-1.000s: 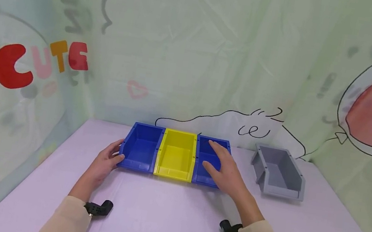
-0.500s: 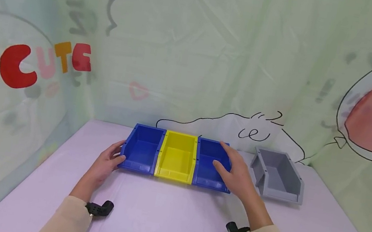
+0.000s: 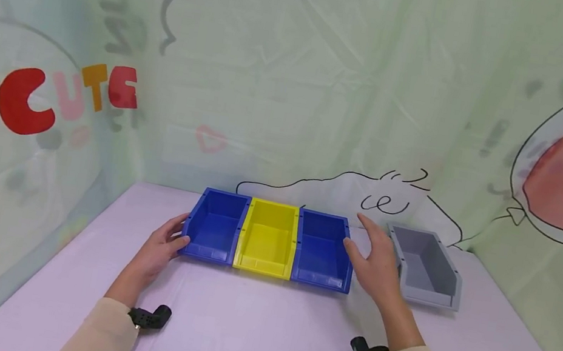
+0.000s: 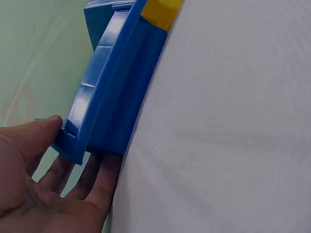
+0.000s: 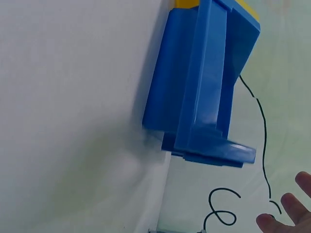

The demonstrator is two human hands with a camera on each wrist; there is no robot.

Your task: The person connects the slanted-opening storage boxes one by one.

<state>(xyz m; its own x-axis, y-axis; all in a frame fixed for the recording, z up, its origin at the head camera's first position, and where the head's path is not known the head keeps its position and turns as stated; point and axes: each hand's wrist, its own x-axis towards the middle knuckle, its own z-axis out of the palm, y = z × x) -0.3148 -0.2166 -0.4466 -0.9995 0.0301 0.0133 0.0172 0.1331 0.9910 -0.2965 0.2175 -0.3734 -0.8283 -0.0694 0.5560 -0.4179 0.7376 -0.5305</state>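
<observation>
Three storage bins stand side by side: a left blue bin (image 3: 211, 253), a yellow bin (image 3: 263, 266) and a right blue bin (image 3: 320, 280). At the row's left end my left hand (image 3: 159, 248) holds the left blue bin, with its thumb (image 4: 46, 131) over the front corner and its fingers against the outer side. My right hand (image 3: 378, 269) is spread with nothing in it, just right of the right blue bin, thumb tip close by that bin's side wall. Only a few fingertips (image 5: 289, 208) show in the right wrist view, apart from the bin.
A grey storage bin (image 3: 428, 297) stands to the right, partly behind my right hand. The bins rest on a table with a pale lilac cover (image 3: 257, 331). A printed curtain (image 3: 295, 92) rises behind and at both sides.
My right hand has moved right, from over the right blue bin to beside it, so that bin now shows whole. My left hand has stayed at the left blue bin.
</observation>
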